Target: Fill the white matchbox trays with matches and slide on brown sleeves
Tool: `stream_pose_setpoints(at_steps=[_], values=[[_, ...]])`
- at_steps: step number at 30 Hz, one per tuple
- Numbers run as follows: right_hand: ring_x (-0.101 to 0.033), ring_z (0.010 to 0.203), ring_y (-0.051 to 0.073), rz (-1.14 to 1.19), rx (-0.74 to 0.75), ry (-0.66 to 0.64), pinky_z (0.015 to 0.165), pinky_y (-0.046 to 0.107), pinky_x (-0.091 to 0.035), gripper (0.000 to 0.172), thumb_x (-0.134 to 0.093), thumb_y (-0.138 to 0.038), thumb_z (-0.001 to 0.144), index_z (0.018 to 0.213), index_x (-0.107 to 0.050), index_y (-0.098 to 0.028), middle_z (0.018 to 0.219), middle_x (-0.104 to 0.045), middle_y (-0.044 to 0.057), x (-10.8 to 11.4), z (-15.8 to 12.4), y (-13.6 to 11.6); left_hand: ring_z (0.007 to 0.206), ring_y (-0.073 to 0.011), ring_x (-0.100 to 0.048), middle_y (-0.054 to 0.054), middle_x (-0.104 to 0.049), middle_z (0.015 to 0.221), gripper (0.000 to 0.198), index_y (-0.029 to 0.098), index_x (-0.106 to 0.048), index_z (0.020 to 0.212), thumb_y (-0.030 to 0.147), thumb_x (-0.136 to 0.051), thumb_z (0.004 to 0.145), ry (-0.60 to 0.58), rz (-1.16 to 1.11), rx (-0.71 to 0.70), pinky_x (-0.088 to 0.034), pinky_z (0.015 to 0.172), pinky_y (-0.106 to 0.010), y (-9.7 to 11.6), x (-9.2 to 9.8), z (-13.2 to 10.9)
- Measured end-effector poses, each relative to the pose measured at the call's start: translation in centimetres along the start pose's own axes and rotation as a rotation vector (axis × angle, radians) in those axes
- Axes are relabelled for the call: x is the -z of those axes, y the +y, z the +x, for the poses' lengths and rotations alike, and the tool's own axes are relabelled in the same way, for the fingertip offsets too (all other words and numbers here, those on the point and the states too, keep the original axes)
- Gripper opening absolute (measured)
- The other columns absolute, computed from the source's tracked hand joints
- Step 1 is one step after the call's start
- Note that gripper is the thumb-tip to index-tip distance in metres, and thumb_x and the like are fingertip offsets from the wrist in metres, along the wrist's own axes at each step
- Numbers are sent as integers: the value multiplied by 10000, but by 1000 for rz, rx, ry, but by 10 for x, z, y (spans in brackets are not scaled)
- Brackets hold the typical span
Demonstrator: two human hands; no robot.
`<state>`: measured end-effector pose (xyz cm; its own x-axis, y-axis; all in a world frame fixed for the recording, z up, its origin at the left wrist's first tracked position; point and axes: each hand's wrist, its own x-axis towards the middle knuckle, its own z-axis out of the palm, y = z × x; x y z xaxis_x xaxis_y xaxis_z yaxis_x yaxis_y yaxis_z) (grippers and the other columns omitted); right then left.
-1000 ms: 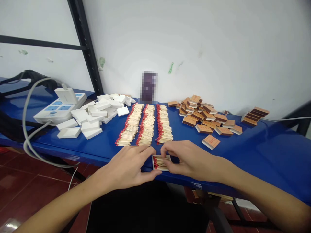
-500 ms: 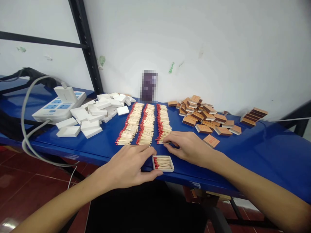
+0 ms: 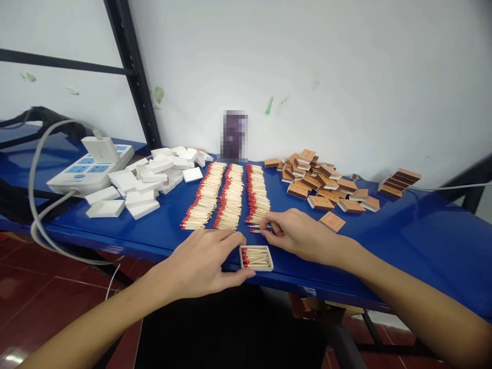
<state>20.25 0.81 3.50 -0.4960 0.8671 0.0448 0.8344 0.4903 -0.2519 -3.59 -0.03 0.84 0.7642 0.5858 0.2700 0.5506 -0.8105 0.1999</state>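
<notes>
A white matchbox tray point(image 3: 257, 258) with red-tipped matches inside lies near the front edge of the blue table. Around its left end, the thumb and fingers of my left hand point(image 3: 211, 264) hold it. My right hand point(image 3: 294, 233) is just above and right of the tray, thumb and index finger pinched on matches point(image 3: 255, 231) at the near end of the right row. Three long rows of matches, the left point(image 3: 205, 195), the middle point(image 3: 231, 197) and the right point(image 3: 257, 192), run away from me with red heads to the left.
White trays point(image 3: 142, 179) are piled at the left beside a power strip point(image 3: 90, 171) with a cable. Orange matchbox sleeves point(image 3: 319, 182) lie heaped at the right, near a small stack point(image 3: 400, 183). A blurred upright object point(image 3: 233, 137) stands against the wall.
My right thumb and finger have closed at the near end of the right row, where a few matches now lie slightly apart from it. My left hand stays at the tray.
</notes>
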Motion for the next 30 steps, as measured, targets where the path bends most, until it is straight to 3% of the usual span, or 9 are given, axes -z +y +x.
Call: stream_pose_setpoints(at_steps=[8, 15, 22, 30], values=[[-370, 496, 80, 160, 39, 33, 518, 224, -269, 81, -552, -194, 892, 837, -611, -194, 570, -453, -76, 5, -7, -4, 687, -188, -596, -2, -620, 829, 317, 205, -563, 1045, 496, -572, 918, -26, -40, 32, -389, 601, -291, -1, -1, 1], [-370, 464, 67, 309, 109, -87, 493, 202, -297, 86, -611, -257, 875, 844, -657, -192, 520, -424, -92, 10, -13, -19, 706, -189, -599, -8, -626, 861, 321, 206, -554, 1045, 502, -562, 922, -30, -47, 41, -391, 618, -292, -1, -1, 0], [-373, 458, 83, 66, 53, 128, 531, 230, -286, 109, -580, -233, 882, 890, -676, -181, 525, -446, -73, 5, -6, 8, 679, -185, -580, 12, -588, 801, 306, 215, -529, 1070, 485, -567, 929, -13, -32, 20, -378, 612, -283, -1, -1, -2], [-431, 501, 101, 25, -12, 33, 562, 239, -297, 135, -545, -219, 917, 889, -670, -176, 555, -496, -46, 2, -2, 10, 619, -166, -545, 46, -517, 730, 308, 230, -444, 1193, 435, -511, 972, 19, -58, 16, -367, 583, -258, -1, -1, -2]])
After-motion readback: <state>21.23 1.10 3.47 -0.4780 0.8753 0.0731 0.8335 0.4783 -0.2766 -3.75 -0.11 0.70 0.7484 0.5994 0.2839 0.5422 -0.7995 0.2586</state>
